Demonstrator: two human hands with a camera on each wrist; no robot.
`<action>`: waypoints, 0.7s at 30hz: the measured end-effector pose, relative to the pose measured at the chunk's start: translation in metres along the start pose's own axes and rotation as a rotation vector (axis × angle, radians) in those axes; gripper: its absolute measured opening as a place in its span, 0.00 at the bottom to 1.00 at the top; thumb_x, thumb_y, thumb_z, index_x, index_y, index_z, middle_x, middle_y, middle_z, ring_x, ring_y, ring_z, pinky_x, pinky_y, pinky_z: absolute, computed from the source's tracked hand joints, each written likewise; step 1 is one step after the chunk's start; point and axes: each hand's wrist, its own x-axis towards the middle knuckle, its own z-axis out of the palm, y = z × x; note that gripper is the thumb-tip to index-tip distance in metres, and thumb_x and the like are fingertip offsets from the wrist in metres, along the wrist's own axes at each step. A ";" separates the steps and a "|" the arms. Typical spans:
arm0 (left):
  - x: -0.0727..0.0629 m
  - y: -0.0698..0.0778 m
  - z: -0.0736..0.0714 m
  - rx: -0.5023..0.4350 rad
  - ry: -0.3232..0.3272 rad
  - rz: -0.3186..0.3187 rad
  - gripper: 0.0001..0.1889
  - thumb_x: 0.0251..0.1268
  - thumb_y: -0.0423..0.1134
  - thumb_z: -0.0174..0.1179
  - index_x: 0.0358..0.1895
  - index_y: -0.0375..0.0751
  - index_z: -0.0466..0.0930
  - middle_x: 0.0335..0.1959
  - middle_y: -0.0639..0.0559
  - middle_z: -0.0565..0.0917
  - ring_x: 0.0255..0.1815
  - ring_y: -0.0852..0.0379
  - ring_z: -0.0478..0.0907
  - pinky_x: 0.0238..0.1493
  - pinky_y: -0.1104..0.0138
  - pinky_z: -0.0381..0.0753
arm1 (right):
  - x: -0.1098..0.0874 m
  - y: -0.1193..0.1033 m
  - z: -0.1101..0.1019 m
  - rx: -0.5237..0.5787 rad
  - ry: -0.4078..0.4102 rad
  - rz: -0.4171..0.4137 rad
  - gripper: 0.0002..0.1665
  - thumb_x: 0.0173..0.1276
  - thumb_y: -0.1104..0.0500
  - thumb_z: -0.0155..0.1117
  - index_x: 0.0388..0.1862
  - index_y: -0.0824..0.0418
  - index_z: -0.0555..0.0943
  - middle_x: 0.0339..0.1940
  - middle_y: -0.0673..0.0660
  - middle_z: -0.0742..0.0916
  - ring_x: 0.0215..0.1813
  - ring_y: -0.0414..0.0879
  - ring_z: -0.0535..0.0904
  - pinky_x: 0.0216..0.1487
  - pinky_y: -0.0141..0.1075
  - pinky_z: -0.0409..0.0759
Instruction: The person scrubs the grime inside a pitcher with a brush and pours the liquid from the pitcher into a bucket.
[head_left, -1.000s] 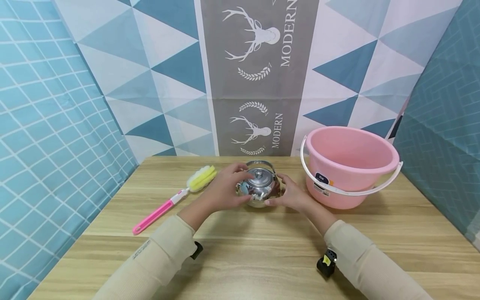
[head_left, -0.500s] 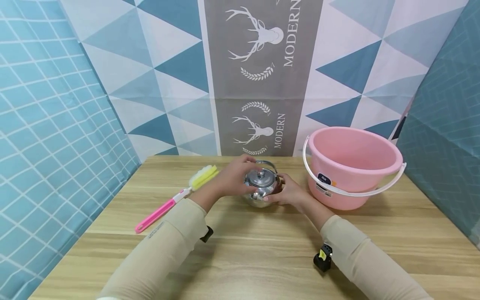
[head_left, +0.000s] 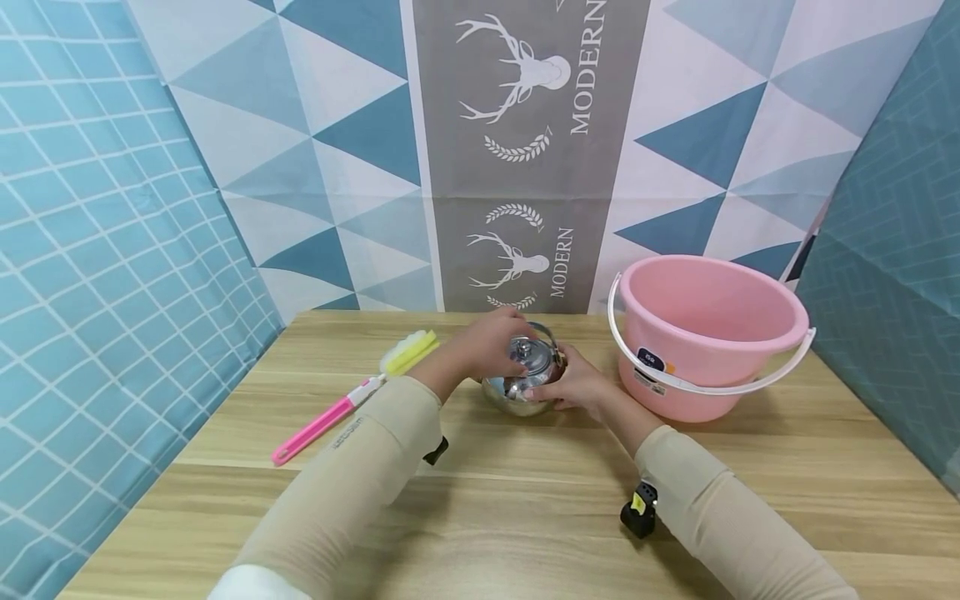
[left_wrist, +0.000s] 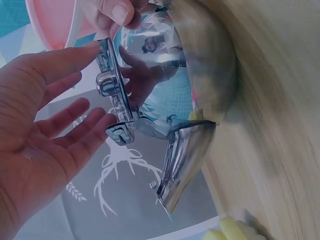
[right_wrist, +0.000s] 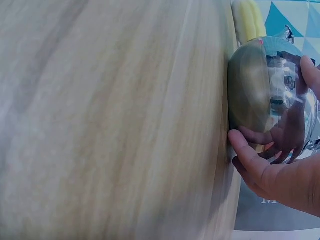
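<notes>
A small shiny steel kettle (head_left: 512, 403) stands at the middle back of the table. My right hand (head_left: 583, 385) grips its right side; the right wrist view has the thumb on one side of the round body and fingers (right_wrist: 250, 155) low on the other. Over the lid hovers my left hand (head_left: 487, 346), palm toward it. In the left wrist view its fingers are spread loosely, with the thumb tip right at the lid's edge and the lid knob (left_wrist: 106, 84) between thumb and fingers. The spout (left_wrist: 187, 162) points left, and part of the arched handle (head_left: 546, 333) is hidden.
To the left lies a bottle brush (head_left: 322, 427) with a pink handle and a yellow and white sponge head. A pink bucket (head_left: 682, 396) with a white handle stands close right of the right hand. Patterned cloth hangs behind the wooden table (head_left: 495, 517).
My left hand has moved right, across the top of the kettle. The right hand has closed in on the kettle's side. In the head view the lid now leans a little to the right.
</notes>
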 end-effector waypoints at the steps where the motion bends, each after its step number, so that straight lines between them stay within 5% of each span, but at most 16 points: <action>1: 0.002 0.000 0.000 0.006 -0.013 0.001 0.24 0.50 0.41 0.74 0.53 0.42 0.83 0.55 0.46 0.77 0.57 0.51 0.73 0.60 0.61 0.72 | 0.000 0.000 0.000 0.002 0.000 0.001 0.62 0.52 0.62 0.78 0.77 0.63 0.47 0.68 0.70 0.64 0.54 0.57 0.73 0.43 0.47 0.82; 10: 0.016 0.005 -0.003 0.081 -0.066 0.061 0.12 0.53 0.34 0.69 0.43 0.40 0.88 0.42 0.51 0.86 0.47 0.54 0.79 0.53 0.64 0.76 | -0.001 -0.001 0.001 0.010 0.009 -0.004 0.61 0.50 0.61 0.79 0.76 0.62 0.51 0.66 0.69 0.67 0.53 0.57 0.75 0.41 0.46 0.83; 21: 0.025 0.012 -0.002 0.105 -0.117 -0.011 0.13 0.52 0.26 0.62 0.41 0.41 0.88 0.40 0.51 0.87 0.42 0.55 0.80 0.45 0.67 0.78 | 0.000 0.001 -0.001 0.014 -0.001 -0.004 0.61 0.51 0.62 0.79 0.76 0.62 0.50 0.68 0.70 0.66 0.53 0.57 0.74 0.42 0.45 0.82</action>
